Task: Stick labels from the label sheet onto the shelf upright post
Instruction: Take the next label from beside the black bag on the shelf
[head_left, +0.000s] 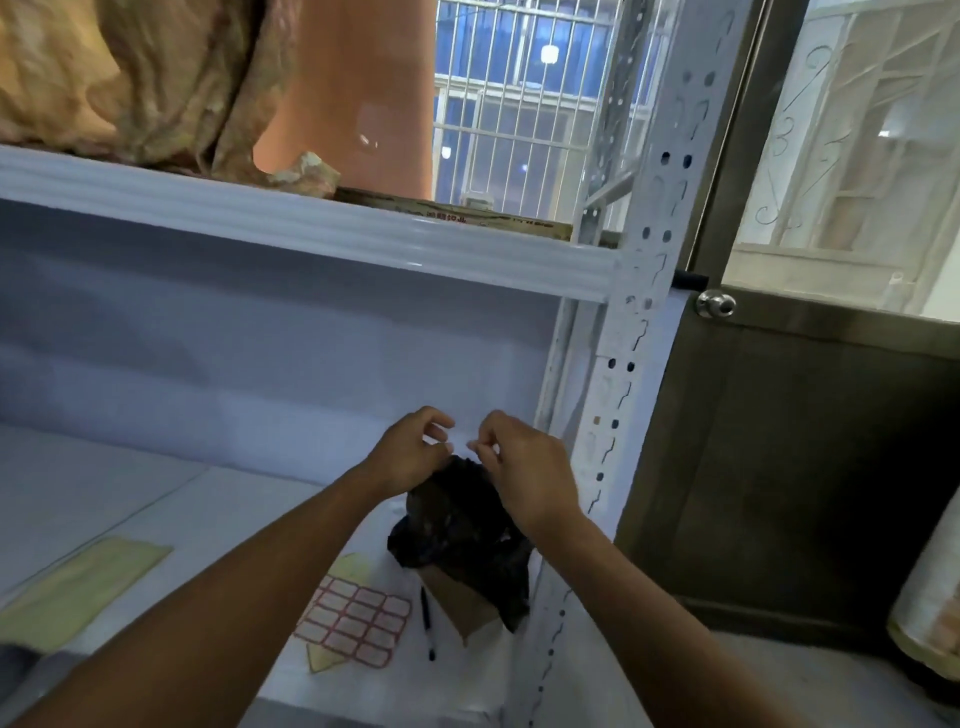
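My left hand (413, 454) and my right hand (524, 465) are raised together in front of the shelf's back wall, fingertips pinching a small white label (460, 444) between them. The label is tiny and partly hidden by my fingers. The label sheet (358, 621), with red-bordered labels on yellow backing, lies flat on the lower shelf below my arms. The white perforated upright post (631, 364) stands to the right of my hands, a short gap away.
A black pen (427, 623) lies right of the sheet, next to a black plastic bag (462, 525) over a brown box. A yellow paper (78, 587) lies at left. An orange jar and cloth sit on the upper shelf (311, 228). A metal door (805, 415) stands right.
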